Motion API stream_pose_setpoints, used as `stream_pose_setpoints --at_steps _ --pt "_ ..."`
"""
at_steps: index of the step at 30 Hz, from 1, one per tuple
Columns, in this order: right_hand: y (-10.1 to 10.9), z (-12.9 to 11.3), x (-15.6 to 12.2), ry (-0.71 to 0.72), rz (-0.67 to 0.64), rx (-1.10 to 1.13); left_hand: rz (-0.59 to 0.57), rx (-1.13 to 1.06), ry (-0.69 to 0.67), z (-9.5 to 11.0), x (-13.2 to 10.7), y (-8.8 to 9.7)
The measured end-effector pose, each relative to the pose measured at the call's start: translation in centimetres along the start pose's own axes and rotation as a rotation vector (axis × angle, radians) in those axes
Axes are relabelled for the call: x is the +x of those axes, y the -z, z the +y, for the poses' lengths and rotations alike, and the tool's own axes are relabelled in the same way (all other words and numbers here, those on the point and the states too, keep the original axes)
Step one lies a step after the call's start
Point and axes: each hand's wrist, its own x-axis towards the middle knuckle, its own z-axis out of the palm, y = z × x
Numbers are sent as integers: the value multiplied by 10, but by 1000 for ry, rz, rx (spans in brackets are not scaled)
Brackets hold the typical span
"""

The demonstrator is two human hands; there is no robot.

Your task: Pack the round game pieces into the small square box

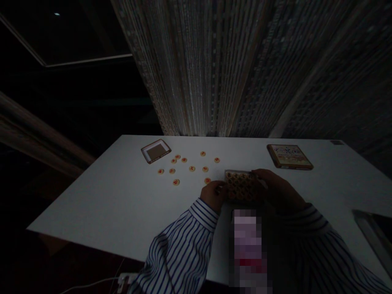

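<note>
A small tray of round game pieces [240,184] rests near the middle of the white table [116,204]. My left hand [214,195] grips its left side with the fingers curled. My right hand [277,190] is closed round its right side. Both arms wear blue-and-white striped sleeves. Several loose round pieces [192,168] with red marks lie scattered on the table just left of the tray and beyond it.
An open box half [156,150] lies at the far left of the table. A printed box lid [289,156] sits at the far right. A string curtain [232,65] hangs behind. The room is dark. A white cable [92,283] runs below the near edge.
</note>
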Motion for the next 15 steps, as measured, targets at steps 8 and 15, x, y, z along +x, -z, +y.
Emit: stream_pose_setpoints --at_steps 8,15 --pt "-12 -3 -10 -105 71 -70 -45 1 -5 3 -1 1" --pt "-16 -7 -13 -168 95 -55 -37 25 -32 4 -1 2"
